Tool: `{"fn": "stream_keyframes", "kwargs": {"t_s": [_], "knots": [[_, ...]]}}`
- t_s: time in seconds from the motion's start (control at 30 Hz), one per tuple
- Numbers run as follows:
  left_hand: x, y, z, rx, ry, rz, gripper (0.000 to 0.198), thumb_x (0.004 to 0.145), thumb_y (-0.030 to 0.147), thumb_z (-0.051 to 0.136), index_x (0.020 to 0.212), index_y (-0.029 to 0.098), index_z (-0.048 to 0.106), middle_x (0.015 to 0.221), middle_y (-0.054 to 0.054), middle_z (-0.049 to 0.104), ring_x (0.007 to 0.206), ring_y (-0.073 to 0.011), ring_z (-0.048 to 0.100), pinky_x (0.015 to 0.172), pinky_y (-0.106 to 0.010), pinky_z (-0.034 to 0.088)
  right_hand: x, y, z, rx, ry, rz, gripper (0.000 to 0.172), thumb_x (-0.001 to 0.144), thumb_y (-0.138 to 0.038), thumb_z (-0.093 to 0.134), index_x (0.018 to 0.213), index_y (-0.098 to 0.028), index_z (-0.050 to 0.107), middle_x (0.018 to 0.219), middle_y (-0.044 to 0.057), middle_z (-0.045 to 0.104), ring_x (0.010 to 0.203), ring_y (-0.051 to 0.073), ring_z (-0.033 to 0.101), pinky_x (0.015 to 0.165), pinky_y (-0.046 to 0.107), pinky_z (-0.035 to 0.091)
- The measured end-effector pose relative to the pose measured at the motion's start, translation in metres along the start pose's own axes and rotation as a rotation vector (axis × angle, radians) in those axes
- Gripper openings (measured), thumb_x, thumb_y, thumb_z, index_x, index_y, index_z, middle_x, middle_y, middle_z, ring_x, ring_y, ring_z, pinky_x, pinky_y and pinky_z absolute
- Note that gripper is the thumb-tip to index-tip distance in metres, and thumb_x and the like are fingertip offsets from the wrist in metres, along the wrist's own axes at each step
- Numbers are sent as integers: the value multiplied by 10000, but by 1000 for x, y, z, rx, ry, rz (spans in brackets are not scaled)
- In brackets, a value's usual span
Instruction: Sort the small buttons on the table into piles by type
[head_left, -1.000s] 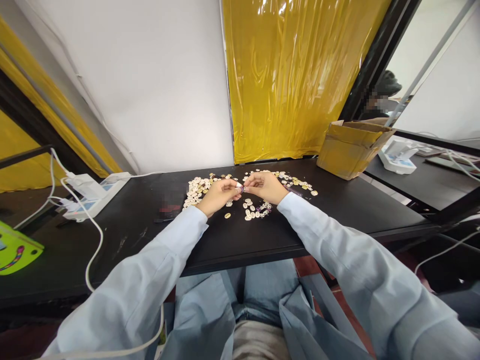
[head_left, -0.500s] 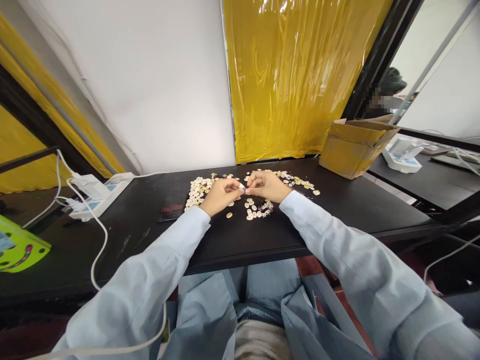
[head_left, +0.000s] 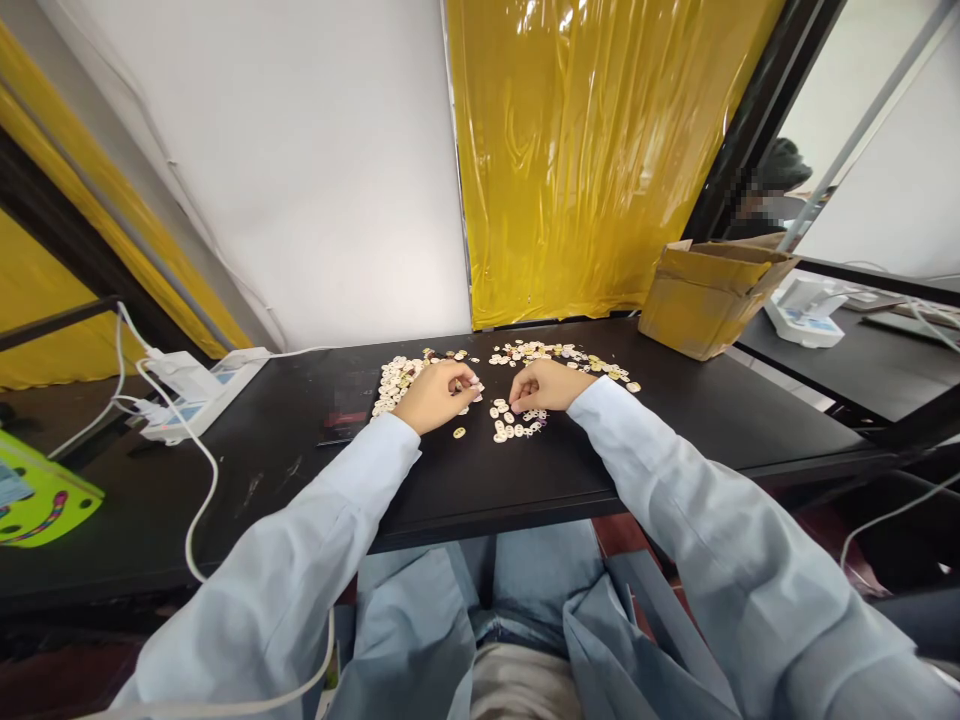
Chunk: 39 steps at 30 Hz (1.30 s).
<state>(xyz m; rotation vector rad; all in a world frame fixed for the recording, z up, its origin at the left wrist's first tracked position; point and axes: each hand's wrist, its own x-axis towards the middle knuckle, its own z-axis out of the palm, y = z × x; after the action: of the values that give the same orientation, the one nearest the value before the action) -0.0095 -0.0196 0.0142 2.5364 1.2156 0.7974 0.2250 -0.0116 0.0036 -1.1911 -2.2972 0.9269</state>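
Observation:
My left hand [head_left: 433,394] hovers over the black table with thumb and forefinger pinched together. Whatever lies between those fingertips is too small to name. To its left spreads a heap of small cream oval pieces with dark marks [head_left: 395,380], partly hidden by the hand. My right hand [head_left: 547,385] is curled, fingertips pressed together and pointing down by a small group of similar oval pieces [head_left: 501,424]. What it holds, if anything, is hidden. Near that group are bits with purple loops [head_left: 534,428]. One yellowish oval piece [head_left: 459,433] lies alone in front of my left hand.
More mixed pieces [head_left: 570,354] stretch along the back of the table [head_left: 480,490]. A dark flat packet [head_left: 346,408] lies left of the heap. A cardboard box [head_left: 705,300] stands at right; a power strip [head_left: 187,405] with white cables is at left. Beyond the frame, a person's head shows.
My hands, fingertips together before, have parted. The right has moved down and right toward the small group of oval pieces; the left has shifted slightly left.

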Motion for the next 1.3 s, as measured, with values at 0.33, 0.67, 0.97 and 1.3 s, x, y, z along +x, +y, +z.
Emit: {"fn": "stream_keyframes", "kwargs": {"t_s": [0.33, 0.67, 0.97, 1.3], "knots": [[-3, 14, 11, -38, -197, 160, 124, 764, 284, 620, 813, 173, 642, 799, -26, 633, 704, -144, 564, 663, -247, 396, -2, -8, 1, -19, 34, 10, 87, 608, -163, 720, 687, -145, 690, 567, -10, 647, 549, 111, 590, 535, 202, 442], [-4, 12, 15, -247, -142, 54, 90, 730, 235, 624, 782, 169, 591, 547, 64, 474, 495, -78, 426, 504, -211, 327, 6, -4, 6, 224, 198, -54, 168, 662, -213, 699, 809, -140, 734, 680, 22, 698, 599, 120, 612, 583, 231, 505], [5, 1, 18, -654, 94, -111, 246, 700, 300, 703, 852, 140, 596, 786, -47, 658, 707, -150, 640, 706, -299, 518, 11, -9, 13, 573, 356, -59, 187, 670, -195, 707, 844, -130, 687, 739, 56, 714, 654, 143, 647, 648, 296, 561], [6, 1, 21, -644, 125, -107, 230, 713, 301, 691, 852, 139, 605, 767, -38, 649, 683, -142, 633, 699, -301, 522, 17, -11, 22, 538, 376, -48, 44, 797, -140, 599, 807, -149, 557, 681, 32, 688, 575, 108, 611, 595, 258, 537]]}}
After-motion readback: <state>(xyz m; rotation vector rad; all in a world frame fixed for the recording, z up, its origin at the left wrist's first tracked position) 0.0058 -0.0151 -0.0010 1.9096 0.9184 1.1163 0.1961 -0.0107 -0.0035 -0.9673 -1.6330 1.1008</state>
